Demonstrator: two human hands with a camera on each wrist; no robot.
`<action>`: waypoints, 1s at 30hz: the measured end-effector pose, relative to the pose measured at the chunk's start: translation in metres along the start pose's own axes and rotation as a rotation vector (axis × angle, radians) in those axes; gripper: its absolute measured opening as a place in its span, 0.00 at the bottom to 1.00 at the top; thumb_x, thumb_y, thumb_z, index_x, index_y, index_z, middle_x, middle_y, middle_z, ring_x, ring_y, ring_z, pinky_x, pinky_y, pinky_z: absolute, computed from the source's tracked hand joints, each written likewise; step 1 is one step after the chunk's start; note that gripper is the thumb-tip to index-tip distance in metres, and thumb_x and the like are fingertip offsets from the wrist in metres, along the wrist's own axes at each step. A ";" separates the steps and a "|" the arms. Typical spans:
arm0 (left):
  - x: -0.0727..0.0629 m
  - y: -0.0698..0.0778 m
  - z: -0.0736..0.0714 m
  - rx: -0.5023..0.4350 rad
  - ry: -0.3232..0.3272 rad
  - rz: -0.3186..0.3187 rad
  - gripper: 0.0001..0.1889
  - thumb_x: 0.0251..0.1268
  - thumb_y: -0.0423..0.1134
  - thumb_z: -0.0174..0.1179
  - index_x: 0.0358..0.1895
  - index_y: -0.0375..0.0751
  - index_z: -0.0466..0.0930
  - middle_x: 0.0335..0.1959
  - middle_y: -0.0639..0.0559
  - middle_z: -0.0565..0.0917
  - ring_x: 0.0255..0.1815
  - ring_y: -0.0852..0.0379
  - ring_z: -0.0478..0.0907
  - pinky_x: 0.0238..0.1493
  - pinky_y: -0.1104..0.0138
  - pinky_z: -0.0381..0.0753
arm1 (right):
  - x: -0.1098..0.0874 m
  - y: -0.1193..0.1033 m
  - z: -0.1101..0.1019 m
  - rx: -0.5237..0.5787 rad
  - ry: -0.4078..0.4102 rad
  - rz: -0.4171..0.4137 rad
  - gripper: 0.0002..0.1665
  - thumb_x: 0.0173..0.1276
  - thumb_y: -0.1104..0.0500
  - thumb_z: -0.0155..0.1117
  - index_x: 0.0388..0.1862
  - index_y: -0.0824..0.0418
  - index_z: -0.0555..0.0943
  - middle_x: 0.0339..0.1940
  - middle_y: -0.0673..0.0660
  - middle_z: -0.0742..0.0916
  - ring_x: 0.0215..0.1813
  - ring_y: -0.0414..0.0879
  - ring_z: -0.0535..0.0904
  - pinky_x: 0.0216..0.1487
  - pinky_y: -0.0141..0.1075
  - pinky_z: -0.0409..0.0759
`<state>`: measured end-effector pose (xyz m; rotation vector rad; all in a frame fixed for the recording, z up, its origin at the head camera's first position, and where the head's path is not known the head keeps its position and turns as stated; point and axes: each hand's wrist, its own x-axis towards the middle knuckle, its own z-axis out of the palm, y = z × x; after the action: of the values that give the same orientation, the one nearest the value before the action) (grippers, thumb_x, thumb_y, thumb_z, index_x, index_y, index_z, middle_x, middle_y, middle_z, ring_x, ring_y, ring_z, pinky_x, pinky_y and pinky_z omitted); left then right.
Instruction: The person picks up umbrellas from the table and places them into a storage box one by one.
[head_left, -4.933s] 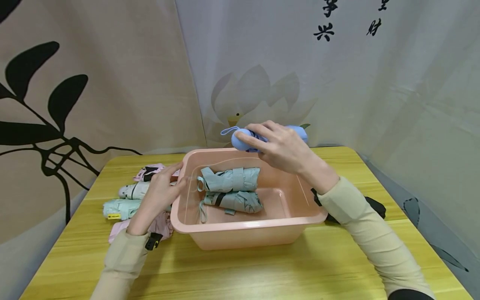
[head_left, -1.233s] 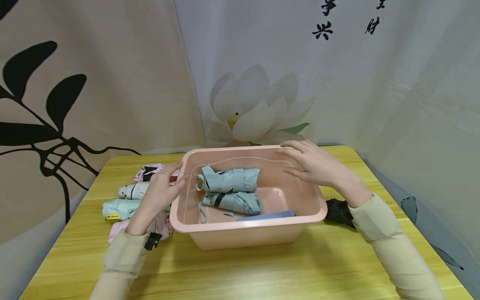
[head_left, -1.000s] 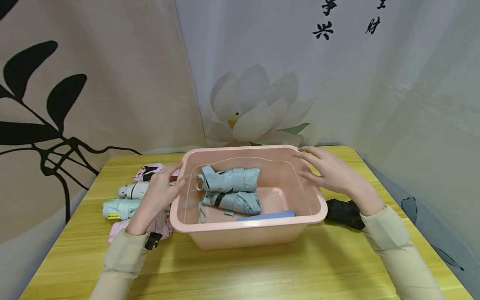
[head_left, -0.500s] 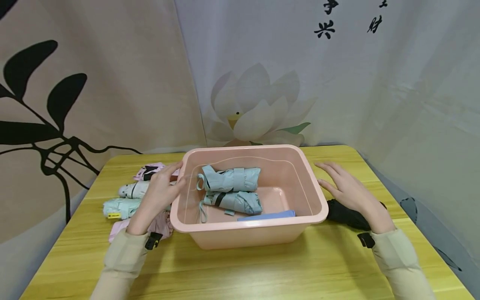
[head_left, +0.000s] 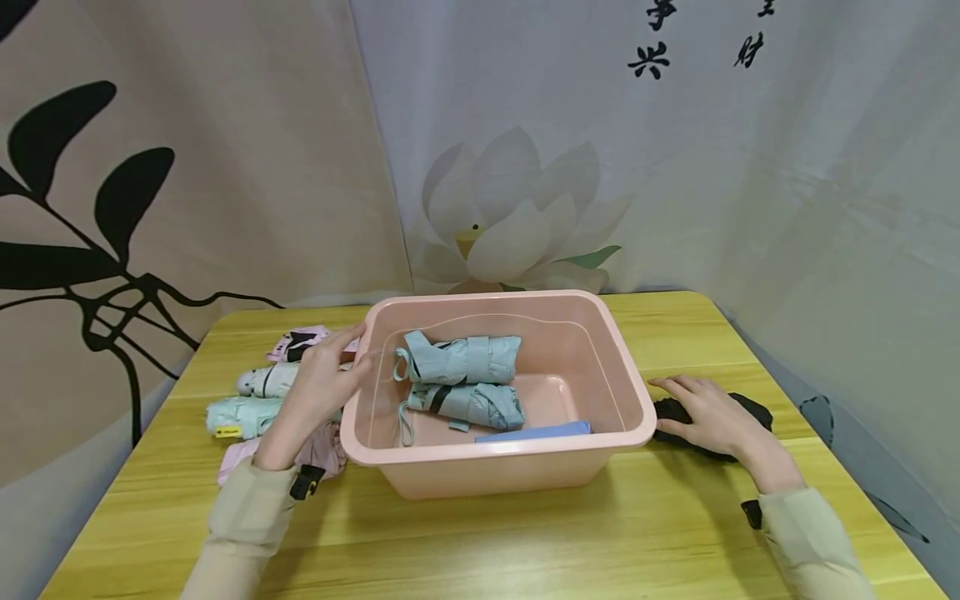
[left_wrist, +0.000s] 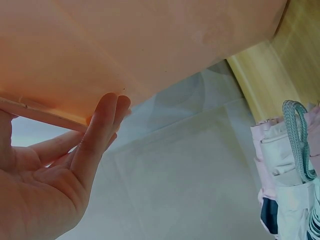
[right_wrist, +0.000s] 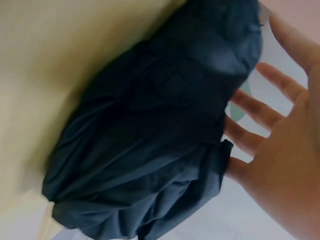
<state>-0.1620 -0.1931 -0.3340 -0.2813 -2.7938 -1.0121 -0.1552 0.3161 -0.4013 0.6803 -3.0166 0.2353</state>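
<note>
Left hand: thumb and fingers clamped on the rim of the pink tub | right hand: fingers spread apart, right at the black bundle, just right of the tub; contact hard to call | in the tub: two pale-blue bundles; a blue piece by its near wall

Cream sleeves end in broad cuffs, with a small black device beside each
</note>
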 end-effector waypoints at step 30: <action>0.000 0.000 -0.001 -0.016 0.006 0.008 0.28 0.68 0.38 0.51 0.68 0.30 0.63 0.68 0.31 0.67 0.57 0.35 0.77 0.51 0.48 0.82 | -0.008 0.004 0.016 -0.181 -0.057 -0.058 0.40 0.46 0.52 0.78 0.61 0.57 0.76 0.53 0.62 0.82 0.51 0.65 0.79 0.48 0.68 0.73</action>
<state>-0.1616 -0.1933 -0.3335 -0.2901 -2.7783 -1.0324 -0.1499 0.3209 -0.4179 0.7678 -3.0157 -0.0601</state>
